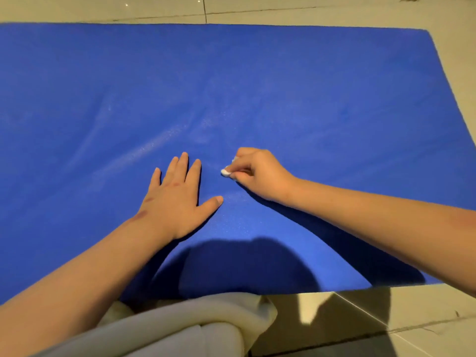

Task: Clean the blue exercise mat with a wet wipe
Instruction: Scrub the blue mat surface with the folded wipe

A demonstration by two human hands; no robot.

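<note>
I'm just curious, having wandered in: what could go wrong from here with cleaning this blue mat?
1. The wet wipe is bunched into a small wad pinched by the right hand, so each stroke likely covers little. Parts of the blue mat, which shows pale streaks, may get missed.
2. The left hand lies flat on the mat beside it and could smudge a damp patch or slip.

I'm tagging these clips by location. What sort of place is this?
Probably an indoor room, at home or a gym; I cannot tell which. A blue exercise mat lies on a pale tiled floor, and the right hand holds a wet wipe.
</note>
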